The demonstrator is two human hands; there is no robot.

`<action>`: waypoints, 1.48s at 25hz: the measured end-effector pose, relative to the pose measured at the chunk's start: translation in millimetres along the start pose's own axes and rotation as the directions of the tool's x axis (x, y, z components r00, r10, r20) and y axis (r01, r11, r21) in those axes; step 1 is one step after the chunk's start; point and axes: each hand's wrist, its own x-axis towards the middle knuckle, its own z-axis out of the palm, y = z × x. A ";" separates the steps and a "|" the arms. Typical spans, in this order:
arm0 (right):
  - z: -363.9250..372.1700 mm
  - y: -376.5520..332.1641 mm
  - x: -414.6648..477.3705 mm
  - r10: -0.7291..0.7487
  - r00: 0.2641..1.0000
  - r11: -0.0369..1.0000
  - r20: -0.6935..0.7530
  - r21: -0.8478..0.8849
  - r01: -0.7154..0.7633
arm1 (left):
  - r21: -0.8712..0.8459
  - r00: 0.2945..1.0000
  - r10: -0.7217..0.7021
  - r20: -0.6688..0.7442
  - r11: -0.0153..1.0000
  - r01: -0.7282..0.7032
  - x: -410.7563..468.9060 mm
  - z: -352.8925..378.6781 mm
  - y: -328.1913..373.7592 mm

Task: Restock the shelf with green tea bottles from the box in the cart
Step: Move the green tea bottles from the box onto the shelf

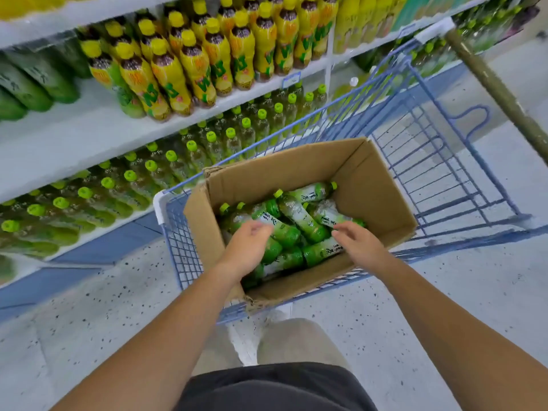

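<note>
Bottles, green tea point(299, 229): green caps, green-and-white labels, heaped on their sides, criss-crossed, across the bottom of the box from its near-left corner to its far-right wall
Box point(373, 185): brown cardboard, open-topped, seated in the near end of the cart, against its left rim
Cart point(439, 149): blue wire, white trim at the near-left corner, parked just beside the shelf
Left hand point(247, 247): lowered over the box's near-left corner, fingers loosely bent above a bottle, closed round nothing; contact with the bottle not determinable
Right hand point(360, 241): over the box's near-right edge, fingers relaxed and half-curled, tips just beside a bottle, gripping nothing
Shelf point(98, 134): white boards; lowest board lined with upright green-capped shelved bottles point(189, 149) in rows up to its front edge
Board above: yellow-wrapped bottles point(192, 69), yellow caps, upright; dark green bottles point(35, 81) at its left end
Floor point(103, 307): pale, speckled, under the cart
</note>
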 end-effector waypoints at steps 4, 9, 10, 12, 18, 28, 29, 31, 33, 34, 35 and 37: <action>-11.7 17.6 52.1 0.028 0.997 0.983 0.071 -0.183 -0.015 | -0.047 0.989 -0.139 -0.043 0.989 0.137 38.3 28.0 -7.2; -18.7 46.1 130.4 0.043 0.995 0.904 0.088 -0.427 -0.001 | -0.212 0.895 -0.327 -0.304 0.939 0.271 109.7 47.1 -37.5; -19.4 49.9 145.7 0.040 0.996 0.888 0.085 -0.459 0.003 | -0.209 0.872 -0.337 -0.354 0.938 0.278 124.7 52.4 -45.3; -19.6 58.9 172.3 0.026 0.994 0.852 0.102 -0.523 0.031 | -0.210 0.828 -0.372 -0.418 0.927 0.311 144.8 60.0 -54.4; -7.3 78.5 227.0 0.085 0.987 0.751 0.133 -0.660 0.024 | -0.164 0.752 -0.359 -0.553 0.932 0.325 174.4 74.7 -60.7; 8.1 94.6 256.5 0.210 0.974 0.736 0.085 -0.670 -0.100 | -0.293 0.767 -0.397 -0.504 0.914 0.281 189.9 86.4 -75.4; 7.4 91.5 256.0 0.244 0.965 0.742 0.093 -0.658 -0.124 | -0.296 0.784 -0.393 -0.481 0.914 0.277 188.0 88.0 -72.6; 7.3 84.3 250.0 0.318 0.940 0.790 0.125 -0.583 -0.190 | -0.301 0.823 -0.373 -0.428 0.918 0.259 184.3 91.3 -68.8; 8.4 77.1 235.6 0.363 0.922 0.878 0.133 -0.379 -0.291 | -0.298 0.864 -0.343 -0.368 0.924 0.239 179.6 96.1 -61.1; 11.1 73.1 226.3 0.376 0.915 0.909 0.145 -0.250 -0.334 | -0.294 0.879 -0.325 -0.349 0.929 0.227 175.2 98.1 -57.2; 14.7 68.6 216.5 0.385 0.908 0.920 0.165 -0.144 -0.364 | -0.287 0.890 -0.313 -0.332 0.932 0.221 170.7 98.2 -53.9; 18.8 60.0 197.5 0.387 0.899 0.920 0.205 -0.013 -0.393 | -0.276 0.918 -0.282 -0.279 0.939 0.205 163.6 99.4 -46.9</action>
